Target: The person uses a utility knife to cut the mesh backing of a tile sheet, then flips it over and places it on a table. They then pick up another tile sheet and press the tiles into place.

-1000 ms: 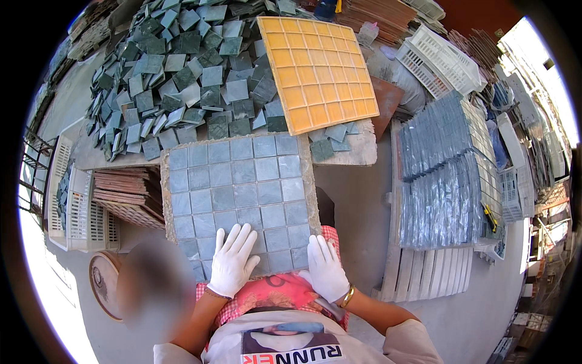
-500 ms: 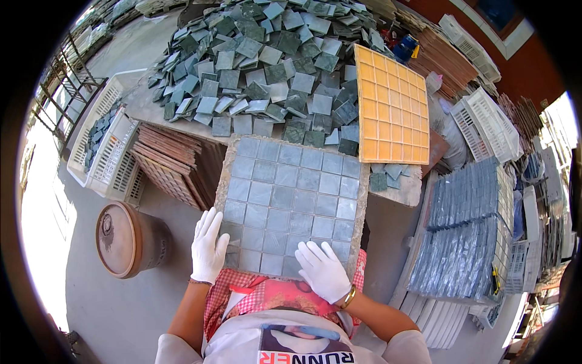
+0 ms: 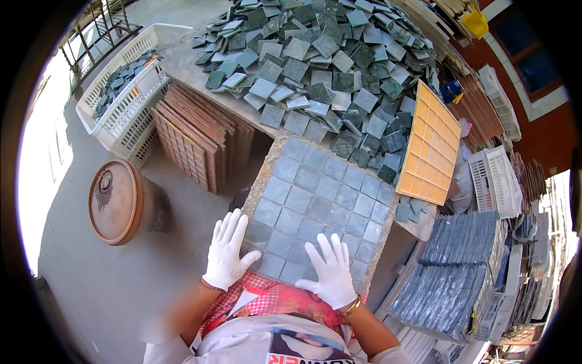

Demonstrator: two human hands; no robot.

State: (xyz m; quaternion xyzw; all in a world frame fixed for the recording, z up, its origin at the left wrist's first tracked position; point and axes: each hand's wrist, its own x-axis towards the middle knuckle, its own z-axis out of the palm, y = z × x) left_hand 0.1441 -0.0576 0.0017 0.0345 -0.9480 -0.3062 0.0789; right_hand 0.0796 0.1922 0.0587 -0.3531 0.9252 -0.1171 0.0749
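A sheet of blue-grey square tiles (image 3: 321, 200) lies in a grid on the near end of a concrete table (image 3: 260, 182). My left hand (image 3: 227, 250), in a white glove, rests flat on the sheet's near left corner with fingers spread. Also gloved, my right hand (image 3: 330, 273) presses flat on the near edge toward the right, with a gold bangle at the wrist. Neither hand holds anything. Behind the sheet is a heap of loose green-grey tiles (image 3: 315, 67). An orange gridded tile tray (image 3: 429, 145) lies at the sheet's far right.
A round brown drum (image 3: 121, 203) stands on the floor at left. Brown gridded trays (image 3: 194, 142) lean against the table. A white plastic crate (image 3: 124, 100) holds dark tiles. Stacks of assembled blue tile sheets (image 3: 454, 273) and more white crates (image 3: 500, 182) stand at right.
The view has swung to the left, so the table now sits tilted in the picture. Both hands stay flat on the tile sheet's near edge.
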